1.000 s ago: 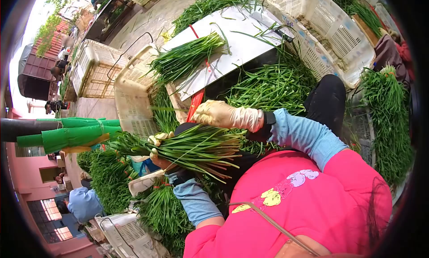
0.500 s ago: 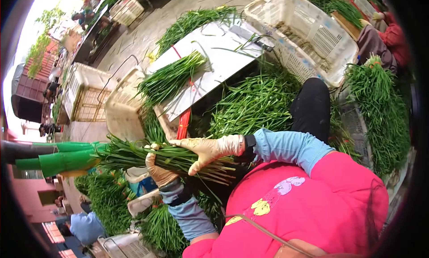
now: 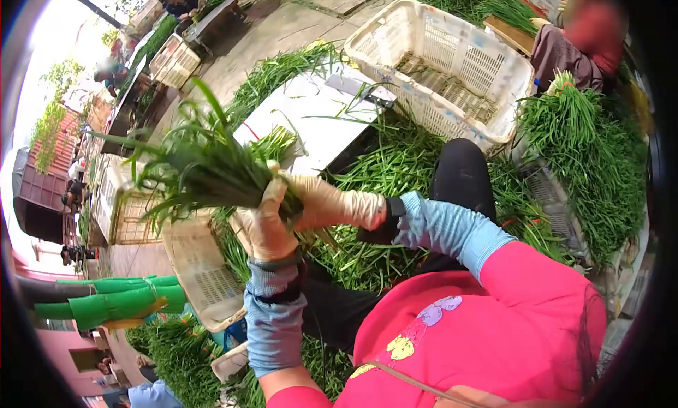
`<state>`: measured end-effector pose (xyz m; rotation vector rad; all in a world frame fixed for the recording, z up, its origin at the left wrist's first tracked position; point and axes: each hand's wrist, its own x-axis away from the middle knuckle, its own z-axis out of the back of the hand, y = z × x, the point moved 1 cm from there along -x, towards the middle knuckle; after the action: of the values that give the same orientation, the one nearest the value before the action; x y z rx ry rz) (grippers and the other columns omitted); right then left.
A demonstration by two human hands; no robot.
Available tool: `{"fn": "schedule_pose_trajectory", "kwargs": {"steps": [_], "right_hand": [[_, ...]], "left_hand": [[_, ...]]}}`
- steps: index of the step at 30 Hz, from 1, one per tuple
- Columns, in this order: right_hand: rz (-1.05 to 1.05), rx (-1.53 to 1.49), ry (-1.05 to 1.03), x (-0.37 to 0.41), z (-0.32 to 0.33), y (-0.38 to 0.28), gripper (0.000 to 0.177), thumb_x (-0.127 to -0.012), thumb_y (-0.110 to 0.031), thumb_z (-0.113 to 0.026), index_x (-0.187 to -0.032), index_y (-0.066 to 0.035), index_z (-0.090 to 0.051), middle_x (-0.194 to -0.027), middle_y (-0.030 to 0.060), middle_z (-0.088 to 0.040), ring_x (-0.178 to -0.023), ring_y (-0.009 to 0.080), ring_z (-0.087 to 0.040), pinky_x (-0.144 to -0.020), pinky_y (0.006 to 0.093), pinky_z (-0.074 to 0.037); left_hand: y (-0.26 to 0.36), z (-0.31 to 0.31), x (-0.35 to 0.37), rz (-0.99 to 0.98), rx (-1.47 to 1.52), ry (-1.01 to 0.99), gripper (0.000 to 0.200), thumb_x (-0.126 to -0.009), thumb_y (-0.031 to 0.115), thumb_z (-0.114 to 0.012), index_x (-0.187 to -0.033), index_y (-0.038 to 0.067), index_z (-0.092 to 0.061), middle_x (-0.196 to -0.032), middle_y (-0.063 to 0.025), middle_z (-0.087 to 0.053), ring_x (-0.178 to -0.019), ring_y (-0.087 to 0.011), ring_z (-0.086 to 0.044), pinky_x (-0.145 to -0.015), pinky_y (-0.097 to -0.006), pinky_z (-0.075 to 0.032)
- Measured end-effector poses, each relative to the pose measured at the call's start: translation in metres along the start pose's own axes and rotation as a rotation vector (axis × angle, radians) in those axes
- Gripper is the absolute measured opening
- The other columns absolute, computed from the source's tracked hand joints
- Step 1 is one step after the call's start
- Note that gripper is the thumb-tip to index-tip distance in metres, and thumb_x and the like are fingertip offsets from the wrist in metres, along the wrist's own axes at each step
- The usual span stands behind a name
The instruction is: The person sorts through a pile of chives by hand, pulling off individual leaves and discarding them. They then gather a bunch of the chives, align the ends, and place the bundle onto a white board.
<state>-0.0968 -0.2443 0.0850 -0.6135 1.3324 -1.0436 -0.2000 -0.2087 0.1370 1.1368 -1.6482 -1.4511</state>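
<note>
A bunch of long green stalks (image 3: 212, 171) is raised in front of me, its leafy end toward the upper left. My left hand (image 3: 267, 224), in a pale glove, is wrapped round the bunch near its lower part. Close against it, my right hand (image 3: 328, 202), also gloved, grips the bunch from the right side; some of its fingers are hidden behind the stalks. Behind the bunch is a white board (image 3: 318, 122) with another bundle (image 3: 275, 143) and a broad blade (image 3: 346, 85) lying on it.
Loose greens (image 3: 388, 164) lie beyond my hands. A large white crate (image 3: 487, 129) stands past the board, another crate (image 3: 212, 281) at the left. Tied greens (image 3: 586, 133) are stacked at the right near a seated person (image 3: 575, 58). Green-wrapped poles (image 3: 120, 302) jut in at the left.
Both hands have lifted the bunch up and away from my lap, its leafy end now higher. My right hand has closed in beside my left. The view has shifted.
</note>
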Motion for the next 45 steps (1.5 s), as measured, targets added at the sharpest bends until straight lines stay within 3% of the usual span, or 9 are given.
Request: {"fn": "schedule_pose_trajectory", "kwargs": {"steps": [5, 15, 29, 31, 35, 37, 39, 41, 45], "right_hand": [[-0.060, -0.134, 0.081, -0.043, 0.064, 0.038, 0.050, -0.062, -0.007, -0.073, -0.108, -0.005, -0.054, -0.093, 0.0106, -0.063, -0.089, 0.0167, -0.057, -0.081, 0.0303, -0.046], [-0.081, -0.194, 0.103, -0.091, 0.136, 0.121, 0.069, -0.059, -0.003, -0.079, -0.120, 0.000, -0.046, -0.108, 0.0081, -0.059, -0.099, 0.0138, -0.051, -0.091, 0.0303, -0.043], [0.100, 0.112, 0.076, -0.118, 0.152, 0.194, 0.063, -0.066, -0.018, -0.077, -0.121, -0.005, -0.049, -0.103, 0.0102, -0.061, -0.089, 0.0187, -0.059, -0.078, 0.0294, -0.047], [-0.079, -0.294, 0.262, -0.120, 0.149, 0.191, 0.051, -0.071, -0.020, -0.074, -0.116, -0.007, -0.055, -0.103, 0.0100, -0.062, -0.087, 0.0199, -0.060, -0.077, 0.0284, -0.047], [-0.081, 0.118, 0.239, -0.116, 0.156, 0.206, 0.042, -0.076, -0.022, -0.070, -0.113, -0.008, -0.058, -0.099, 0.0080, -0.063, -0.086, 0.0114, -0.058, -0.078, 0.0267, -0.047], [-0.159, 0.051, 0.148, -0.113, 0.160, 0.215, 0.038, -0.077, -0.017, -0.068, -0.113, -0.009, -0.059, -0.099, 0.0057, -0.063, -0.088, 0.0090, -0.056, -0.078, 0.0260, -0.047], [-0.058, -0.961, 0.383, -0.116, 0.148, 0.235, 0.029, -0.079, -0.011, -0.066, -0.107, -0.010, -0.061, -0.097, 0.0016, -0.064, -0.086, 0.0092, -0.057, -0.077, 0.0260, -0.047], [-0.103, -0.777, 0.397, -0.121, 0.153, 0.254, 0.026, -0.080, -0.005, -0.064, -0.106, -0.009, -0.062, -0.098, -0.0007, -0.064, -0.087, 0.0092, -0.056, -0.077, 0.0270, -0.048], [-0.148, -0.579, 0.376, -0.119, 0.170, 0.298, 0.032, -0.079, -0.006, -0.065, -0.111, -0.007, -0.058, -0.105, 0.0035, -0.062, -0.094, 0.0118, -0.057, -0.077, 0.0276, -0.049]], "left_hand": [[-0.014, -0.035, -0.081, -0.197, -0.268, -0.279, 0.035, -0.077, 0.013, -0.064, -0.109, 0.000, -0.059, -0.101, -0.0036, -0.059, -0.091, -0.0144, -0.054, -0.083, -0.0288, -0.044], [-0.045, -0.111, -0.172, -0.059, 0.165, -0.121, 0.046, -0.069, 0.002, -0.074, -0.112, 0.002, -0.056, -0.100, -0.0028, -0.060, -0.086, -0.0158, -0.057, -0.082, -0.0291, -0.045], [-0.128, -0.115, -0.227, 0.074, -0.120, -0.168, 0.046, -0.068, 0.008, -0.077, -0.109, 0.003, -0.058, -0.102, -0.0020, -0.060, -0.089, -0.0135, -0.055, -0.082, -0.0298, -0.045], [-0.138, -0.115, -0.233, -0.101, -0.439, -0.141, 0.052, -0.066, 0.011, -0.079, -0.112, 0.003, -0.056, -0.104, -0.0032, -0.059, -0.091, -0.0155, -0.055, -0.083, -0.0303, -0.044], [-0.140, -0.116, -0.238, 0.048, -0.610, -0.182, 0.063, -0.062, 0.016, -0.084, -0.117, 0.002, -0.055, -0.108, -0.0042, -0.058, -0.095, -0.0172, -0.054, -0.085, -0.0304, -0.043], [-0.159, -0.101, -0.239, -0.056, -0.620, -0.275, 0.068, -0.072, 0.050, -0.069, -0.118, 0.002, -0.053, -0.112, -0.0149, -0.059, -0.101, -0.0268, -0.054, -0.090, -0.0358, -0.041], [-0.174, -0.094, -0.246, -0.179, -0.713, -0.337, 0.066, -0.073, 0.042, -0.073, -0.118, -0.001, -0.052, -0.108, -0.0122, -0.061, -0.101, -0.0218, -0.054, -0.086, -0.0337, -0.044], [-0.141, -0.113, -0.225, 0.033, 0.028, -0.293, 0.089, -0.064, 0.007, -0.080, -0.136, 0.001, -0.029, -0.128, -0.0087, -0.045, -0.112, -0.0201, -0.048, -0.089, -0.0319, -0.045], [-0.133, -0.096, -0.193, -0.148, 0.199, -0.088, 0.085, -0.070, -0.009, -0.062, -0.142, 0.011, -0.022, -0.140, -0.0110, -0.029, -0.132, -0.0251, -0.025, -0.108, -0.0383, -0.024]]}}
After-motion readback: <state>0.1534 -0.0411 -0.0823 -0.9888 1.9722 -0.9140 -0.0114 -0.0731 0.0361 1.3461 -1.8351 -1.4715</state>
